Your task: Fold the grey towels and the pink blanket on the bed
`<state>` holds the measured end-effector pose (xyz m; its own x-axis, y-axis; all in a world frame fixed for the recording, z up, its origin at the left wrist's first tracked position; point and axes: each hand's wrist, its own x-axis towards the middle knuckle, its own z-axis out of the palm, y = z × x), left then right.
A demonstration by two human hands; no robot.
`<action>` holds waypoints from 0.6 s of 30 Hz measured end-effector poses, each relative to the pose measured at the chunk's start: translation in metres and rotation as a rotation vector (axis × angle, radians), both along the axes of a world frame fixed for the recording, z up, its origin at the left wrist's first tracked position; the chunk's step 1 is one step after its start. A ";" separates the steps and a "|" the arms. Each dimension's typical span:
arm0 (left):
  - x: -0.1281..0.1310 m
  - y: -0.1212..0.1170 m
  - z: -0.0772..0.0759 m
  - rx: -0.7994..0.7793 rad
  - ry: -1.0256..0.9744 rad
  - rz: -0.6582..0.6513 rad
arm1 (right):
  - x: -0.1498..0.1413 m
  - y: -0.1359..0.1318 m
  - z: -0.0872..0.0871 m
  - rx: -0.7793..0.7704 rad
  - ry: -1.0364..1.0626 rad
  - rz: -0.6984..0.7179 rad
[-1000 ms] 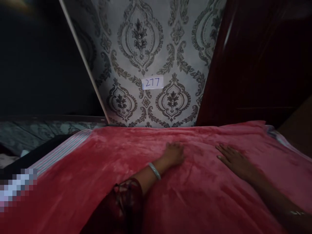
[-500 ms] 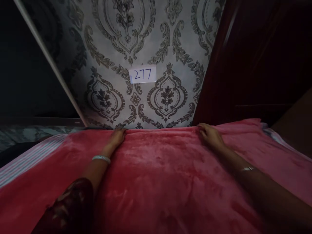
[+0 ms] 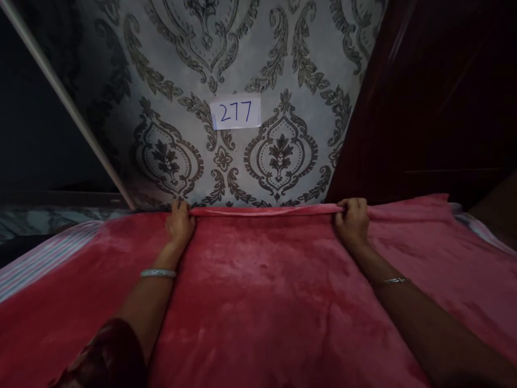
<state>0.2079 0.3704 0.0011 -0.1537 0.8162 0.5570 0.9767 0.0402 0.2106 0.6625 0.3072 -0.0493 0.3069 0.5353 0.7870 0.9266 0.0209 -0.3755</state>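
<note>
A plush red-pink blanket (image 3: 258,291) lies spread over the surface before me, its far edge close to the patterned wall. My left hand (image 3: 179,222) grips that edge left of the middle, fingers closed round the fabric. To the right, my right hand (image 3: 354,220) is closed on the same edge. Between the two hands the edge is lifted into a narrow fold. A pale bangle (image 3: 158,273) circles my left wrist, and a thin silver bracelet (image 3: 396,280) my right.
Behind the blanket stands a wall with damask paper (image 3: 226,59) and a paper label (image 3: 236,111) marked 277. A dark red glossy panel (image 3: 407,108) rises at right. Striped cloth (image 3: 56,253) shows at left, near a dark panel with a pale edge strip (image 3: 72,102).
Both hands have closed on the blanket's far edge and raised it into a fold. My left hand has shifted left, my right slightly right. The view has moved a little closer to the wall.
</note>
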 end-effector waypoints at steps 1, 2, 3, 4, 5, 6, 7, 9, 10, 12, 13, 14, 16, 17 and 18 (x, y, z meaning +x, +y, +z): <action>0.001 0.004 -0.002 0.002 -0.047 0.004 | 0.002 0.005 -0.002 0.017 0.016 0.017; 0.001 0.008 -0.005 0.010 -0.082 -0.007 | 0.003 0.010 -0.004 0.004 0.021 0.044; 0.000 0.012 -0.008 0.021 -0.112 -0.025 | 0.004 0.014 -0.007 -0.030 0.016 0.079; 0.000 0.016 -0.012 0.025 -0.142 -0.042 | 0.005 0.017 -0.010 -0.078 0.003 0.118; -0.002 0.020 -0.015 0.016 -0.168 -0.048 | 0.005 0.019 -0.012 -0.126 -0.013 0.155; -0.003 0.022 -0.018 -0.004 -0.187 -0.036 | 0.004 0.019 -0.014 -0.163 -0.030 0.185; -0.005 0.023 -0.020 -0.023 -0.191 -0.014 | 0.002 0.018 -0.014 -0.180 -0.045 0.208; -0.008 0.023 -0.022 -0.026 -0.141 0.016 | -0.002 0.012 -0.012 -0.173 -0.076 0.239; -0.009 0.021 -0.021 -0.009 -0.096 0.000 | -0.005 0.009 -0.010 -0.171 -0.095 0.262; -0.008 0.016 -0.021 -0.006 0.006 -0.134 | -0.011 0.003 -0.008 -0.214 -0.159 0.356; -0.005 0.014 -0.022 -0.045 0.058 -0.234 | -0.013 0.002 -0.009 -0.268 -0.205 0.421; -0.003 0.012 -0.023 -0.110 0.105 -0.320 | -0.015 0.001 -0.010 -0.335 -0.249 0.482; 0.004 0.008 -0.028 -0.244 0.173 -0.393 | -0.016 0.002 -0.016 -0.469 -0.302 0.539; 0.008 0.006 -0.031 -0.282 0.191 -0.363 | -0.016 0.003 -0.020 -0.522 -0.305 0.525; 0.011 0.004 -0.034 -0.287 0.195 -0.312 | -0.014 0.005 -0.024 -0.563 -0.296 0.493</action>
